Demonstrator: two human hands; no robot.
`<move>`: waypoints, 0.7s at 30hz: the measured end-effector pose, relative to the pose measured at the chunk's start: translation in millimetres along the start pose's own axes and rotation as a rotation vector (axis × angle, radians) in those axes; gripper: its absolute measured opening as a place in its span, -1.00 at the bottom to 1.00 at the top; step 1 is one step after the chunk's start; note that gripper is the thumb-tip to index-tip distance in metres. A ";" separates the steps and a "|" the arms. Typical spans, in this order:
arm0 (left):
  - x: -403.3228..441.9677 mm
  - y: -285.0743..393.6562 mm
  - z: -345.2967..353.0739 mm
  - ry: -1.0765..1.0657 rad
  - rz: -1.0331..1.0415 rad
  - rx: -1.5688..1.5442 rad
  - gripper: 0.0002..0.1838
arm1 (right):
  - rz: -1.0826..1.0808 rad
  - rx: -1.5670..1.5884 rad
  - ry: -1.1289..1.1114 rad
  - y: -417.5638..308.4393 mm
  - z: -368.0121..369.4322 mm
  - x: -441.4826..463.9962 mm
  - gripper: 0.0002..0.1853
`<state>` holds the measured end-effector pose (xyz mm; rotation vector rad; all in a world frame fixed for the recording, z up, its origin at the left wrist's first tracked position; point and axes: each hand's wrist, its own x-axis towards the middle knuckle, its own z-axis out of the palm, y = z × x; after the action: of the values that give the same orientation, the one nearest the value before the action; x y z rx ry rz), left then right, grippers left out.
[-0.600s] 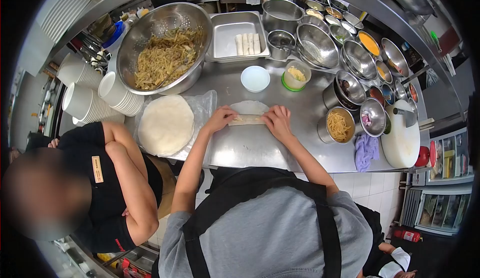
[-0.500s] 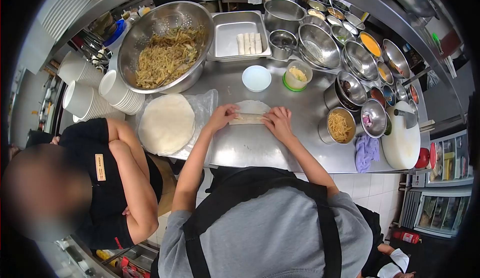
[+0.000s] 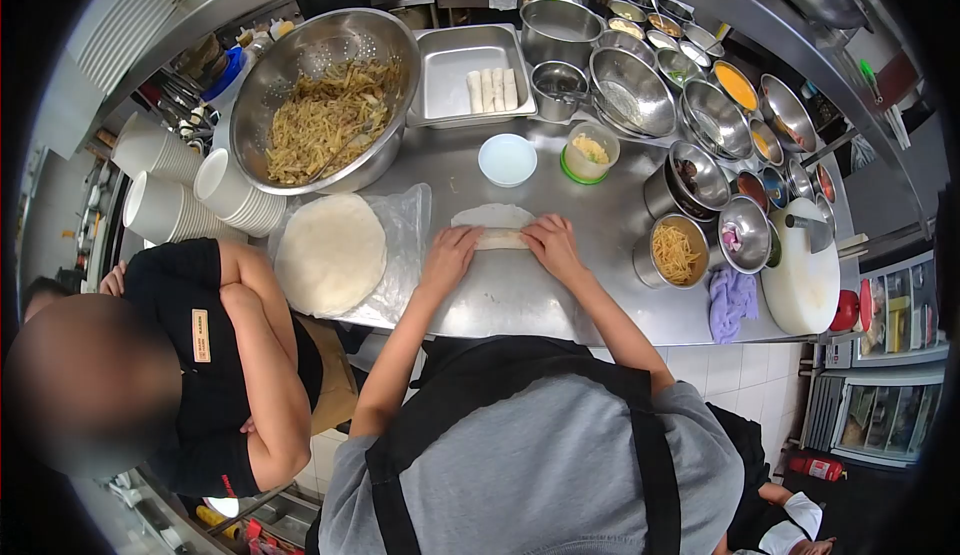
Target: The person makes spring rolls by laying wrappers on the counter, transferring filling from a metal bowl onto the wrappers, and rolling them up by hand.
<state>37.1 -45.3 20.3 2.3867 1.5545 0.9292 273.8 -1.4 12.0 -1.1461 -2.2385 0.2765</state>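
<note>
A partly rolled spring roll (image 3: 502,239) lies on the steel table, with a rounded flap of its white wrapper (image 3: 492,215) spread flat beyond it. On its left end my left hand (image 3: 451,254) is closed, fingers together and pointing forward. My right hand (image 3: 553,247) grips the opposite end, thumb on the near side. A pale blue bowl (image 3: 507,160) stands just past the flap. Left of my left hand, a stack of round wrappers (image 3: 331,252) rests on a clear plastic sheet (image 3: 411,217).
A large colander of cooked filling (image 3: 328,120) stands back left, beside a steel tray (image 3: 447,91) with several finished rolls. A green-based tub (image 3: 585,156), steel bowls (image 3: 700,177) and a purple cloth (image 3: 733,305) are to the right. A person with folded arms (image 3: 260,355) stands at left.
My left hand has shifted back slightly, its fingers now pressing together over the roll's left end. My right hand stays on the other end. The whole view has shifted slightly.
</note>
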 end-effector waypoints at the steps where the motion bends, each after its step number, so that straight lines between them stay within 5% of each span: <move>1: 1.6 5.6 -3.7 -0.007 0.027 0.088 -0.65 | 0.009 -0.005 -0.028 -0.3 -5.5 4.3 -0.82; 8: 0.7 20.6 1.2 -0.003 -0.036 0.175 -0.59 | -0.065 -0.054 0.182 -6.8 -19.9 78.6 -0.83; 17: 4.7 -3.5 9.4 0.164 -0.388 -0.372 -0.77 | -0.066 -0.274 -0.259 22.5 5.9 116.0 -0.78; 21: 3.8 -14.5 1.2 0.066 -0.345 -0.101 -0.78 | -0.088 -0.044 -0.224 -4.8 -7.3 121.2 -0.87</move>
<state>27.6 -35.1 14.7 1.9527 1.8180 0.9890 220.9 91.0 70.6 -1.0808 -2.4949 0.3360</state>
